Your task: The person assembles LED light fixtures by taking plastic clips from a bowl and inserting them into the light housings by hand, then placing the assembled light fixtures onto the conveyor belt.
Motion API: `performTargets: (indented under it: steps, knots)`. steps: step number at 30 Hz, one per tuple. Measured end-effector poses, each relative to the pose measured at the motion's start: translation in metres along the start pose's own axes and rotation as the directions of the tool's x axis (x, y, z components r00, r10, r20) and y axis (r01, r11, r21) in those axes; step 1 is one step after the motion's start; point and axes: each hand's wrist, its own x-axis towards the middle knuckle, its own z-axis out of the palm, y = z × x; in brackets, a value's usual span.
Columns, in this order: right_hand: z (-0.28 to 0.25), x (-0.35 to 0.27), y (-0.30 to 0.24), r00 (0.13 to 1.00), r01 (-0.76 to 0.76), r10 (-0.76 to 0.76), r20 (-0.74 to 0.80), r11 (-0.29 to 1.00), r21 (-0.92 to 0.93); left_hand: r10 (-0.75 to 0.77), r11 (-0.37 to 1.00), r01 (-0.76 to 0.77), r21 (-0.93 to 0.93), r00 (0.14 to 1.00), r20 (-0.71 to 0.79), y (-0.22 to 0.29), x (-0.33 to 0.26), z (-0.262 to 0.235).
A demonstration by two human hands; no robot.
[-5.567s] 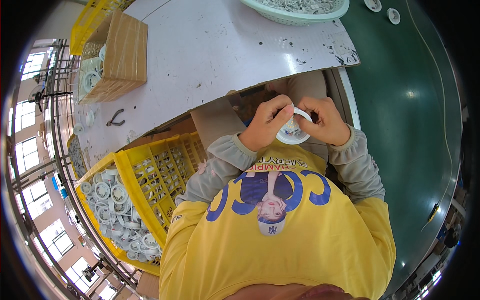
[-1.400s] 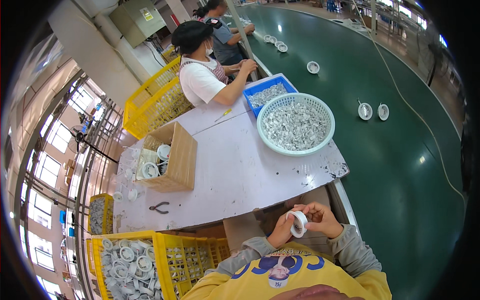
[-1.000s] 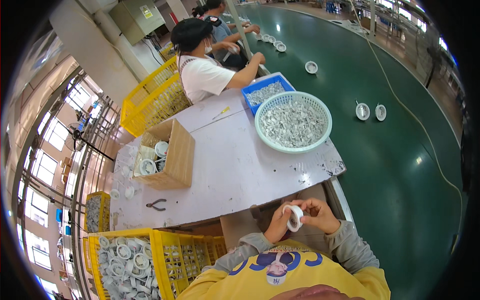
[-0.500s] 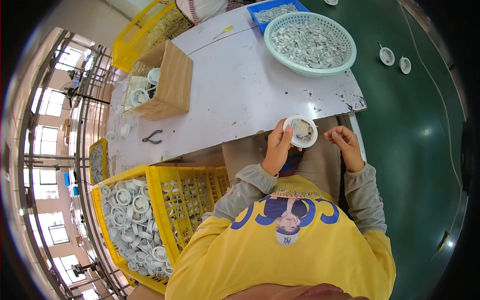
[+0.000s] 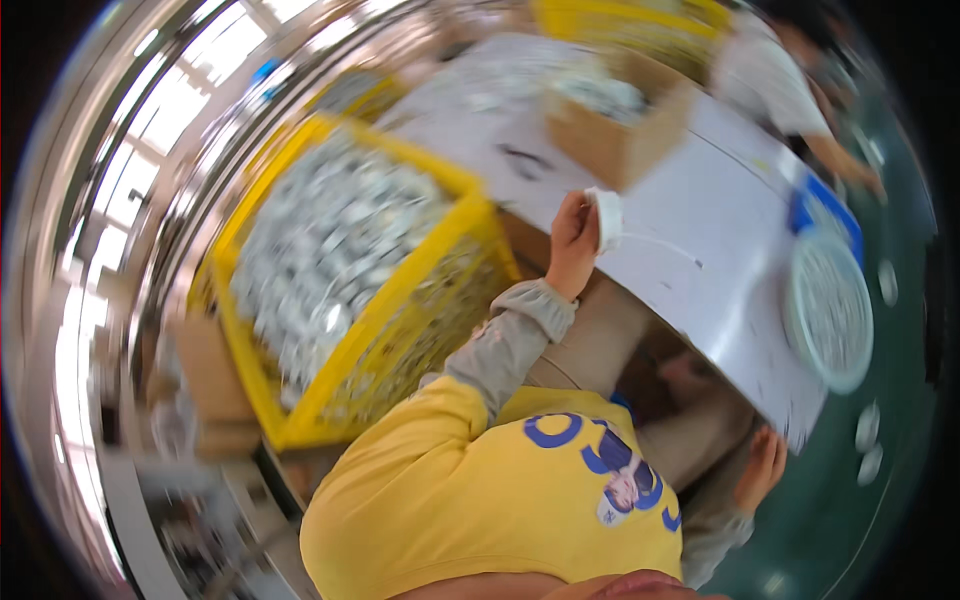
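Observation:
My left hand (image 5: 572, 245) is closed around a white round LED downlight (image 5: 608, 220), held above the table's near edge. The lamp is turned edge-on, so its inside is hidden. A thin white wire (image 5: 660, 243) trails from it toward the right. Lower right, my right hand (image 5: 762, 470) is beside the table's near corner, well apart from the lamp. Its fingers are smeared by motion, and nothing can be made out in them.
A yellow crate (image 5: 465, 230) full of white lamp parts stands at my left. On the white table (image 5: 690, 300) are dark pliers (image 5: 525, 160), a cardboard box (image 5: 600, 140) and a pale green basin (image 5: 830, 320) of small pieces, near a blue tray (image 5: 828, 210). Another person (image 5: 770, 80) works beyond.
The view has swung left and blurred. My left hand still holds the lamp, now turned edge-on with its wire showing. My right hand has moved away from it, and a person has come into view.

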Motion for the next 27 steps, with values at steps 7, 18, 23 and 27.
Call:
performTargets:
  steps: [7, 18, 23, 27]
  knots:
    - [0.013, 0.005, 0.012, 0.954, -0.083, 0.103, 0.281, 0.993, -0.082, 0.532, 0.846, -0.397, 0.355, 0.613, -0.583, 0.130, 0.034, -0.158]
    - [0.025, 0.004, -0.003, 0.955, -0.106, 0.114, 0.273, 0.993, -0.041, 0.576, 0.790, -0.346, 0.505, 0.701, -0.420, 0.124, 0.038, -0.177]
    - [0.003, 0.032, -0.034, 0.990, 0.123, -0.098, 0.101, 0.953, -0.277, 0.382, 0.915, -0.274, 0.297, 0.826, -0.415, 0.055, 0.047, -0.093]
    - [-0.028, 0.086, -0.044, 0.979, 0.205, -0.190, 0.076, 0.911, -0.358, 0.194, 0.958, -0.109, 0.266, 0.926, -0.323, 0.008, 0.028, -0.018]
